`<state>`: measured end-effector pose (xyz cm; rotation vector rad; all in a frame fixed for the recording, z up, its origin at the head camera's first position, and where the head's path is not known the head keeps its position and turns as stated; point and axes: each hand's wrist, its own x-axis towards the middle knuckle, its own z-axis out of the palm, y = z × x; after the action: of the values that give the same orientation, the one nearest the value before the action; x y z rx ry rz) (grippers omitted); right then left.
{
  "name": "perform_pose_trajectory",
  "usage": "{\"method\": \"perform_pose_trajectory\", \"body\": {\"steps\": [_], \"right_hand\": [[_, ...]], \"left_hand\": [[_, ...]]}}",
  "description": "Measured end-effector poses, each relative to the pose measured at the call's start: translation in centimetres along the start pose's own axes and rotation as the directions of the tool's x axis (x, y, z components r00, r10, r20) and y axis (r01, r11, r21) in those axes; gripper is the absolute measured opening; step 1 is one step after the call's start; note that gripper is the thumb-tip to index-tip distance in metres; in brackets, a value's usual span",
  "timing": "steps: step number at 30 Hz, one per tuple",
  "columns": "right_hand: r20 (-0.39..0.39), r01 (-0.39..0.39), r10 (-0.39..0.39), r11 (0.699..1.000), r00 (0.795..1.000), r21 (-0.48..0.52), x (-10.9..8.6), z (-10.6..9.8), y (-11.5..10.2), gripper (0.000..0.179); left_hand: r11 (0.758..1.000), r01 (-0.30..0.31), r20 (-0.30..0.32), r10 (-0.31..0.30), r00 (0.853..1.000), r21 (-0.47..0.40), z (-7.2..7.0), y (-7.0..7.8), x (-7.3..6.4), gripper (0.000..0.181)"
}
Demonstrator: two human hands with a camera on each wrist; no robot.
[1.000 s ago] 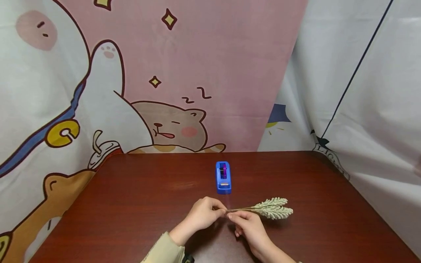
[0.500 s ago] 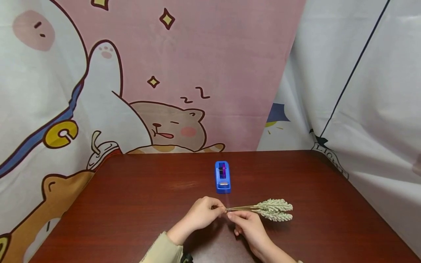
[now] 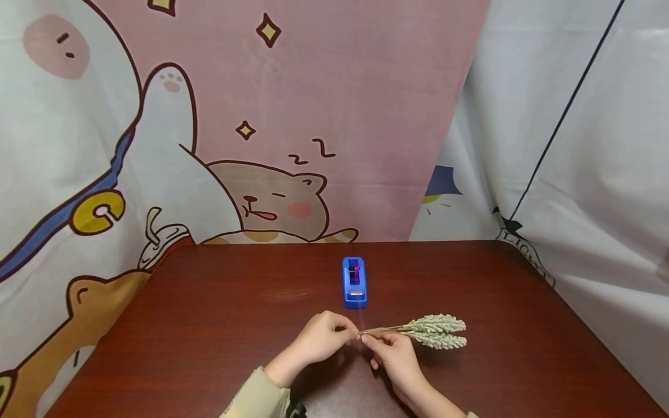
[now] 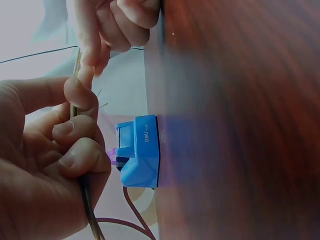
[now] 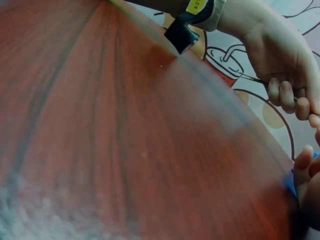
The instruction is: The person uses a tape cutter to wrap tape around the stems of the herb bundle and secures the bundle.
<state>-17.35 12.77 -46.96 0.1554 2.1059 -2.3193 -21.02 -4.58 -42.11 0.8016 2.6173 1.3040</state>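
A small bunch of artificial wheat stalks lies sideways between the two hands, its pale green heads pointing right. My left hand grips the stem ends; in the left wrist view the thin stems run through its curled fingers and out below. My right hand pinches with thumb and forefinger at the stems, its fingertips close beside the left ones. Just beyond the hands stands a blue tape dispenser with a purple core, its cutter end toward me.
The hands work over a dark red-brown wooden table. A pink cartoon cloth hangs along its back edge, and a white cloth hangs on the right. A black wrist device sits at the left cuff.
The wheat stalks have turned a little about their stems, so the heads lie differently. Both hands keep nearly the same place, with small finger movements; the tape dispenser stays put.
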Motion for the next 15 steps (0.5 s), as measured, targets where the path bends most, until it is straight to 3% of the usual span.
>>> {"method": "perform_pose_trajectory", "body": {"steps": [6,15], "right_hand": [[-0.003,0.055,-0.055,0.998,0.999,0.010,0.37,0.21,0.31,0.020],[-0.052,0.071,-0.070,0.997,0.996,0.017,0.35,0.24,0.37,0.021]], "left_hand": [[1.000,-0.016,0.001,0.016,1.000,0.026,-0.05,-0.09,-0.14,0.015],[1.000,0.005,0.036,-0.006,0.999,0.009,0.06,-0.08,-0.21,0.013]]}}
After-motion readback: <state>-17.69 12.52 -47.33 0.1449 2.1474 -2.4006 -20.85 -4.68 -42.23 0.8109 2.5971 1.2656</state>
